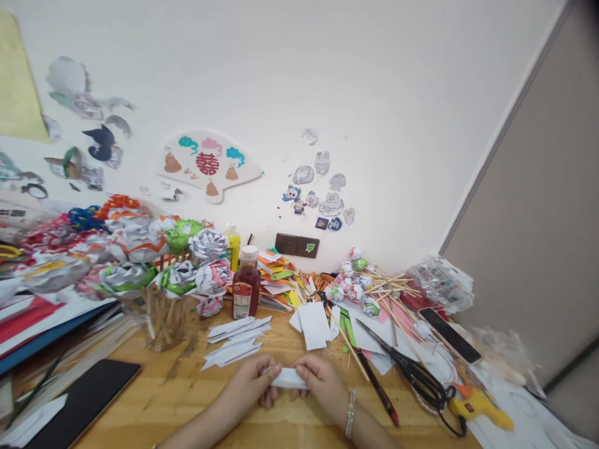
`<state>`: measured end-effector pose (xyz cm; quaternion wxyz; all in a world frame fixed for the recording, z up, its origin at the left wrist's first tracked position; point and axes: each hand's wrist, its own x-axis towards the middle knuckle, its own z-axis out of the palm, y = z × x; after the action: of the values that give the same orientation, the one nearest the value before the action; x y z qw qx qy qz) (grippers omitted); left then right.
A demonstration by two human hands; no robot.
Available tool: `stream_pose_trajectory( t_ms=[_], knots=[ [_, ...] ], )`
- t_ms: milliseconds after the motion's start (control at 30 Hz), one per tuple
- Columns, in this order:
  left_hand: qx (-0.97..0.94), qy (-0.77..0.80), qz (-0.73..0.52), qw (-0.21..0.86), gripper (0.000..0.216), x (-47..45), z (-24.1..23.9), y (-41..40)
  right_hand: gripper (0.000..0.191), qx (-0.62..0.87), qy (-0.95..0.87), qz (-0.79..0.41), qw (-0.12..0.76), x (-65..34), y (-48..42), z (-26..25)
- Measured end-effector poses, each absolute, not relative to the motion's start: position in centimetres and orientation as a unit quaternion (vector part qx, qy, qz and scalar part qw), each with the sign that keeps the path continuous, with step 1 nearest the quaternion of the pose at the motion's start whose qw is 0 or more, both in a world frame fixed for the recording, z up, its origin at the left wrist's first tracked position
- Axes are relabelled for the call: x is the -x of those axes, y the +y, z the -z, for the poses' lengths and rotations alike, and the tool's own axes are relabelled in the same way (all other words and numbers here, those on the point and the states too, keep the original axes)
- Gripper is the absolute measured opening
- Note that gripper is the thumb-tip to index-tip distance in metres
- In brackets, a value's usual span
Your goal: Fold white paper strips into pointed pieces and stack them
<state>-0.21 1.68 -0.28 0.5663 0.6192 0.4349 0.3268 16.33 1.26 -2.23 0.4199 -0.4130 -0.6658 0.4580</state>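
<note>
Paper strip (290, 378), white and folded, spans the gap between two hands at the near middle of the wooden table (281, 430); whether it touches the wood, I cannot tell. The left hand (259, 379) pinches one end between thumb and fingers, and the right hand (322, 378) pinches the other the same way. A pale bracelet (350, 413) circles the right wrist.

A flat black device (88, 402) lies well to the left. On the right are a yellow glue gun (482, 405), a dark pen (378, 386) with a red end, and black-handled scissors (423, 379), blades pointing away from the person. Just beyond the hands sit folded white strips (238, 340) and, right of them, blank white cards (314, 325). A phone (448, 335) rests farther right.

Behind these, a red bottle (246, 285) with a white cap stands upright before a yellow bottle (233, 243). Large paper flowers (133, 237) crowd the left; smaller blooms (358, 287) on sticks lie right. On the wall (397, 93) hang a fan-shaped cutout (206, 178) and cartoon cutouts (331, 204), above a brown socket (286, 242).
</note>
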Motion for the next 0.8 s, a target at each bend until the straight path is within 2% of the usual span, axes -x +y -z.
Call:
stream_pose_trajectory(
  t_ms=[367,600,800],
  knots=[
    [-0.619,0.43,-0.326,0.571,0.04,0.3,0.3,1.8,0.021,0.398,-0.658,-0.477,0.426,-16.4,1.5,2.8],
    [-0.599,0.356,-0.308,0.648,0.032,1.3,-0.1,2.1,0.024,0.403,-0.646,-0.484,0.432,-16.2,1.4,2.7],
    [-0.637,0.378,-0.301,0.601,0.024,1.2,-0.3,1.9,0.028,0.42,-0.664,-0.463,0.41,-16.2,1.4,2.6]
  ],
)
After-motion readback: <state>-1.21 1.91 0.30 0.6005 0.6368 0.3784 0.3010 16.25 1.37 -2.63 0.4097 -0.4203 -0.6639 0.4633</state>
